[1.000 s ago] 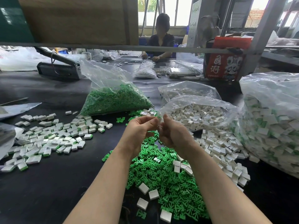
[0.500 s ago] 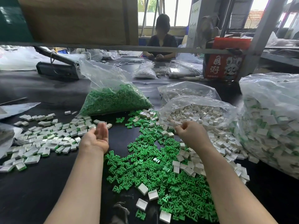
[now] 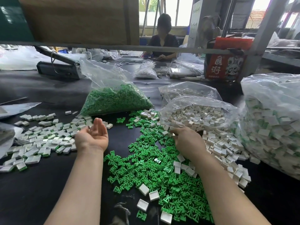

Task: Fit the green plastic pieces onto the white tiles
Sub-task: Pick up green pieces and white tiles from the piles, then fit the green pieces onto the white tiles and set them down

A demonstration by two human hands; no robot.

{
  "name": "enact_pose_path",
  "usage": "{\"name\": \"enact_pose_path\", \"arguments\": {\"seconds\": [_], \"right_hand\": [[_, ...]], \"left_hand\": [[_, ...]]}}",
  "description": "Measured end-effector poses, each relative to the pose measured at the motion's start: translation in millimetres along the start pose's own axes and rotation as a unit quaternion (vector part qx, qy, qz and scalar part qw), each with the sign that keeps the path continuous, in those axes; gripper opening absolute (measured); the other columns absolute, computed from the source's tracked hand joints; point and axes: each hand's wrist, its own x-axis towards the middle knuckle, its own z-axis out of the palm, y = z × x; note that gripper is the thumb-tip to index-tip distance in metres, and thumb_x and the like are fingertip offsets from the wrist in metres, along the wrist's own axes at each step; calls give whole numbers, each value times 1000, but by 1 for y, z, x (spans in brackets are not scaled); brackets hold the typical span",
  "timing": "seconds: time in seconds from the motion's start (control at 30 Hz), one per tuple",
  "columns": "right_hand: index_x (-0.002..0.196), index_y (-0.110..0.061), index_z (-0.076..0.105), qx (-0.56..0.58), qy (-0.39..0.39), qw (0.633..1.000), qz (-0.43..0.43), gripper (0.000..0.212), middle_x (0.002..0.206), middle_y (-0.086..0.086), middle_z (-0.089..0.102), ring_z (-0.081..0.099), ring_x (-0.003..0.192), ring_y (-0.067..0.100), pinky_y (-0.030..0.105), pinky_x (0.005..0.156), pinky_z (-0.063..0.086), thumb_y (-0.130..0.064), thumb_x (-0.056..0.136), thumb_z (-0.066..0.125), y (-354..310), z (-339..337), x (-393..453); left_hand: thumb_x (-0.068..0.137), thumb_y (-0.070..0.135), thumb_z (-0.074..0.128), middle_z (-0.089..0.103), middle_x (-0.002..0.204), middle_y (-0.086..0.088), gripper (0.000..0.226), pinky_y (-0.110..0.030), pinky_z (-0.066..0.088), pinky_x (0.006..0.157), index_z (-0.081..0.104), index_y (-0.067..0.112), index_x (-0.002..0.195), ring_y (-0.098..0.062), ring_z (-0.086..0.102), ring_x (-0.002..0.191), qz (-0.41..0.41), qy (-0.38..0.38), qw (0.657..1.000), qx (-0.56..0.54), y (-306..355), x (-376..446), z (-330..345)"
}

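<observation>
Left hand [image 3: 93, 138]: palm up, fingers loose, holding nothing; swung away to finished pile [image 3: 40, 140] at 9 o'clock.
Right hand [image 3: 186, 142]: curled over loose white tiles [image 3: 215, 143] at 2 o'clock; hold unclear.
Green pieces [image 3: 154, 169]: heaped centre.
Meaning: one done, next starting.

left hand [image 3: 93, 137] palm-up beside finished tiles [image 3: 40, 142], right hand [image 3: 186, 140] among loose green pieces [image 3: 146, 169]

Black worktop [image 3: 40, 184] — loose green pieces [image 3: 154, 168] centre, white tiles [image 3: 217, 143] right, finished tiles [image 3: 40, 140] left, clear bags [image 3: 113, 98] far.
</observation>
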Motion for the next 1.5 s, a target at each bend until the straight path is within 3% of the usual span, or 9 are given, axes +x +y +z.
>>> {"name": "enact_pose_path", "arguments": {"seconds": [0.1, 0.27, 0.37, 0.57, 0.77, 1.0, 1.2, 1.37, 1.5], "right_hand": [[121, -29, 58, 26, 22, 999, 6, 24, 114, 0, 61, 61, 97, 19, 39, 83, 56, -24, 99, 50, 3, 3, 3], [112, -15, 57, 40, 57, 998, 4, 22, 101, 2, 58, 58, 95, 19, 38, 88, 54, -30, 95, 59, 7, 9, 6], [99, -17, 60, 139, 66, 988, -20, 11, 94, 0, 64, 61, 89, 16, 31, 86, 54, -26, 93, 63, 5, 7, 7], [85, -24, 63, 424, 53, 898, -103, 11, 85, -4, 68, 62, 73, 0, 16, 67, 51, -19, 85, 72, -11, -15, -1], [87, -12, 66, 475, 76, 864, -147, 12, 86, 6, 69, 67, 80, 28, 34, 74, 59, -4, 83, 73, -15, -21, -6], [89, -5, 66, 479, 80, 860, -154, 10, 83, 10, 69, 66, 73, 20, 29, 68, 57, -6, 83, 74, -17, -16, -4], [96, -29, 70, 284, -50, 947, -143, 15, 92, -7, 69, 67, 79, 11, 25, 76, 58, -17, 87, 71, -15, -8, -5], [111, -40, 70, 146, -116, 964, -191, 27, 108, -8, 60, 58, 94, 8, 24, 82, 45, -35, 85, 73, -28, -1, -7], [101, -38, 72, 126, -103, 968, -193, 16, 96, -11, 61, 58, 86, 8, 26, 75, 48, -33, 86, 71, -29, -3, -7]], "left_hand": [[103, 19, 34, 71, 76, 3, 30, -15, 48, 53, 59, 14, 88, -6, 66, 58, -51, -27, 992, 113, -14, -6, 6], [100, 15, 48, 72, 65, 4, 21, -15, 48, 44, 65, 13, 88, -4, 63, 49, -65, -100, 952, 282, -43, -20, 16], [95, 11, 57, 74, 75, 0, 12, -20, 50, 50, 68, 11, 98, -7, 65, 59, -30, -154, 891, 426, -59, -26, 16], [83, 5, 72, 74, 83, 4, 19, -19, 50, 60, 71, 16, 98, -6, 66, 73, -3, -303, 772, 558, -82, -40, 15], [61, 21, 82, 75, 82, 0, 39, -18, 52, 60, 68, 13, 97, -8, 69, 71, 28, -328, 792, 514, -91, -49, 20], [74, 25, 77, 73, 72, 1, 19, -17, 52, 60, 70, 13, 87, -8, 68, 67, 103, -320, 788, 516, -96, -46, 18], [93, 14, 64, 74, 84, -7, 9, -20, 54, 62, 70, 8, 94, -12, 70, 71, 132, -255, 827, 484, -91, -38, 18], [94, 12, 62, 68, 73, -2, 10, -18, 52, 57, 72, 10, 96, -8, 61, 63, 151, -228, 834, 479, -86, -36, 19], [95, 13, 61, 64, 69, 2, 11, -20, 49, 58, 71, 16, 94, -7, 56, 61, 164, -226, 821, 498, -85, -36, 19]]}}
